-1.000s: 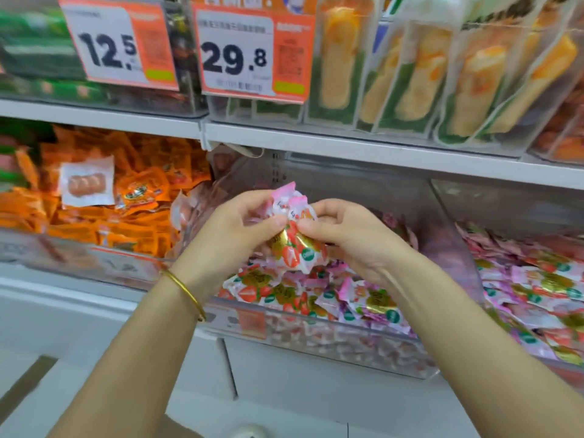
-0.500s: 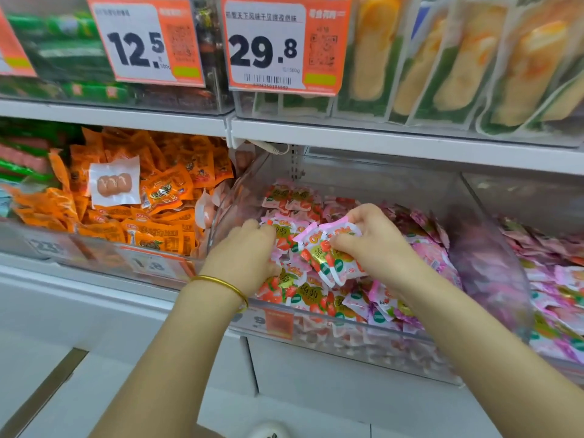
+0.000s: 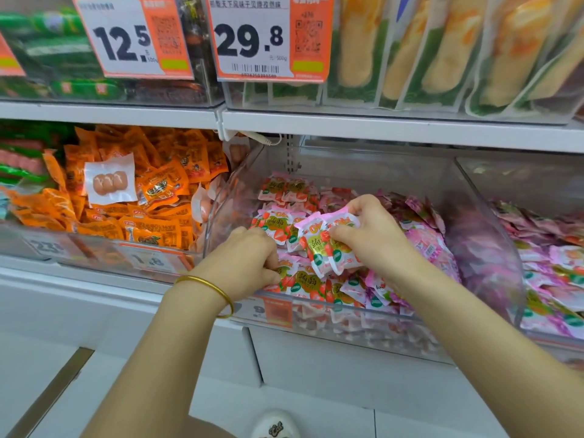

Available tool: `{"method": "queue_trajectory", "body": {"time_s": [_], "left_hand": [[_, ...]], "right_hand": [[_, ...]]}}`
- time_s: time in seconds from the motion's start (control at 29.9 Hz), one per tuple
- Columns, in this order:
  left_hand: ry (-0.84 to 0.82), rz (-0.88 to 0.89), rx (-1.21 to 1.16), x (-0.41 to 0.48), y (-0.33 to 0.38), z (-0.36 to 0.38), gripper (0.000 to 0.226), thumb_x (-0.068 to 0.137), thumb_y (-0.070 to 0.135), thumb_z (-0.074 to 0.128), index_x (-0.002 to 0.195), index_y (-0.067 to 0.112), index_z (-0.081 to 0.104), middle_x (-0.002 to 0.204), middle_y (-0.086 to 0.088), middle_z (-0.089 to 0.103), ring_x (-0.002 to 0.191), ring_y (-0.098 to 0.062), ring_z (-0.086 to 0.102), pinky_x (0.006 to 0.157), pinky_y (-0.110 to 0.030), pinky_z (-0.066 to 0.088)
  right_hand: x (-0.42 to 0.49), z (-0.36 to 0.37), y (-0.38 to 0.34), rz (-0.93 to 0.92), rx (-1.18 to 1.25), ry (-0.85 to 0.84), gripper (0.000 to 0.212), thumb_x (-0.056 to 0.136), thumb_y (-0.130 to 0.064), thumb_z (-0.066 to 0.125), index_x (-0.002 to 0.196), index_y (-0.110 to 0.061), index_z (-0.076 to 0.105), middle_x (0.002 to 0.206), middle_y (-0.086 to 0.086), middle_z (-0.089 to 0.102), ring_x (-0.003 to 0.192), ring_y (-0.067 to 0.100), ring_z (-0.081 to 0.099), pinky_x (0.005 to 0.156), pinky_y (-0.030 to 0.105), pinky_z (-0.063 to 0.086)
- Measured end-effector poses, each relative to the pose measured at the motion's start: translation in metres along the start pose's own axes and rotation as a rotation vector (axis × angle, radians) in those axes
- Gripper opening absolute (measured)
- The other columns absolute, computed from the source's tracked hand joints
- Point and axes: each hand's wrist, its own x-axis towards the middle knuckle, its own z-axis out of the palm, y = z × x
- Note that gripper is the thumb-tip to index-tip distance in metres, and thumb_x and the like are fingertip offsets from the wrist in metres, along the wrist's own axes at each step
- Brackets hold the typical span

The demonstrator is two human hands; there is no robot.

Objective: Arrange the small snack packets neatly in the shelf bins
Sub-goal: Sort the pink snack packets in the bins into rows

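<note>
Packets, a small stack, sit pinched in the right hand over the clear bin. Left hand, at nine o'clock, grips loose ones. Best lay them flat, edges aligned, labels up.

One head-worn camera looks forward and down, close to the clear shelf bin.
</note>
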Motion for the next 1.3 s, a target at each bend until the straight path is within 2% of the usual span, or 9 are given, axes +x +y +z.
{"method": "queue_trajectory", "body": {"time_s": [0.2, 0.3, 0.4, 0.53, 0.63, 0.77, 1.04, 1.14, 1.3], "left_hand": [[-0.004, -0.015, -0.073, -0.007, 0.004, -0.006, 0.033, 0.081, 0.032, 0.069, 0.059, 0.024, 0.046, 0.083, 0.003, 0.044, 0.096, -0.023, 0.045, 0.094, -0.037, 0.039], [0.013, -0.051, -0.083, -0.01, 0.001, -0.008, 0.005, 0.085, 0.02, 0.065, 0.086, 0.021, 0.06, 0.106, -0.002, 0.046, 0.108, -0.023, 0.043, 0.096, -0.032, 0.039], [-0.017, -0.112, -0.057, -0.011, 0.001, -0.008, 0.019, 0.088, 0.013, 0.06, 0.106, 0.016, 0.057, 0.117, -0.006, 0.044, 0.113, -0.024, 0.042, 0.096, -0.031, 0.039], [-0.014, -0.176, -0.056, -0.012, 0.007, -0.01, 0.02, 0.089, 0.012, 0.059, 0.109, 0.012, 0.054, 0.112, -0.008, 0.042, 0.11, -0.028, 0.045, 0.093, -0.035, 0.042], [0.041, -0.228, -0.091, -0.011, 0.01, -0.014, 0.018, 0.093, 0.009, 0.051, 0.111, 0.01, 0.055, 0.116, -0.01, 0.043, 0.108, -0.03, 0.05, 0.094, -0.037, 0.043], [0.109, -0.191, -0.163, -0.007, 0.01, -0.012, 0.019, 0.096, 0.013, 0.045, 0.11, 0.013, 0.057, 0.118, -0.008, 0.045, 0.114, -0.028, 0.046, 0.096, -0.038, 0.04], [-0.064, -0.108, -0.133, -0.006, 0.015, 0.0, 0.049, 0.091, 0.036, 0.054, 0.136, 0.025, 0.039, 0.132, -0.006, 0.038, 0.127, -0.025, 0.027, 0.102, -0.038, 0.033], [-0.066, -0.105, -0.12, -0.006, 0.013, -0.001, 0.047, 0.093, 0.029, 0.052, 0.138, 0.032, 0.037, 0.132, -0.006, 0.036, 0.127, -0.027, 0.025, 0.104, -0.04, 0.03], [-0.057, -0.131, -0.089, -0.007, 0.01, -0.001, 0.043, 0.094, 0.03, 0.049, 0.136, 0.037, 0.042, 0.131, -0.004, 0.033, 0.125, -0.026, 0.026, 0.107, -0.037, 0.027]], "right_hand": [[-0.003, 0.007, -0.003, 0.084, 0.085, -0.082, 0.027, 0.093, -0.018, 0.055, 0.11, -0.015, 0.034, 0.085, 0.002, 0.043, 0.06, 0.017, 0.049, 0.047, 0.03, 0.055], [-0.004, 0.013, -0.006, 0.141, 0.143, -0.137, 0.028, 0.094, -0.017, 0.054, 0.111, -0.015, 0.032, 0.084, 0.003, 0.04, 0.054, 0.016, 0.047, 0.046, 0.03, 0.055], [-0.004, 0.021, -0.009, 0.203, 0.232, -0.188, 0.03, 0.094, -0.016, 0.054, 0.113, -0.016, 0.032, 0.085, 0.005, 0.041, 0.046, 0.017, 0.051, 0.054, 0.038, 0.058], [-0.003, 0.034, -0.015, 0.25, 0.258, -0.213, 0.033, 0.094, -0.017, 0.052, 0.119, -0.014, 0.031, 0.083, 0.003, 0.04, 0.036, 0.016, 0.05, 0.039, 0.027, 0.049], [-0.001, 0.043, -0.013, 0.114, -0.01, -0.21, 0.024, 0.092, -0.018, 0.053, 0.105, -0.009, 0.036, 0.065, 0.002, 0.039, 0.039, 0.013, 0.04, 0.037, 0.022, 0.032], [0.002, 0.038, -0.013, 0.121, 0.065, -0.311, 0.018, 0.091, -0.014, 0.053, 0.099, -0.01, 0.038, 0.055, 0.002, 0.031, 0.024, 0.008, 0.043, 0.032, 0.017, 0.025], [0.005, 0.006, -0.01, 0.07, -0.003, -0.184, 0.038, 0.093, -0.016, 0.05, 0.128, -0.016, 0.036, 0.081, 0.005, 0.049, 0.048, 0.019, 0.05, 0.052, 0.034, 0.052], [0.004, -0.003, -0.009, -0.072, -0.163, -0.152, 0.041, 0.091, -0.013, 0.054, 0.129, -0.022, 0.042, 0.093, -0.001, 0.051, 0.052, 0.011, 0.048, 0.051, 0.026, 0.043], [0.008, -0.001, 0.001, -0.124, -0.266, -0.096, 0.027, 0.09, -0.019, 0.06, 0.115, -0.018, 0.051, 0.081, -0.009, 0.043, 0.063, 0.009, 0.047, 0.055, 0.027, 0.037]]}}
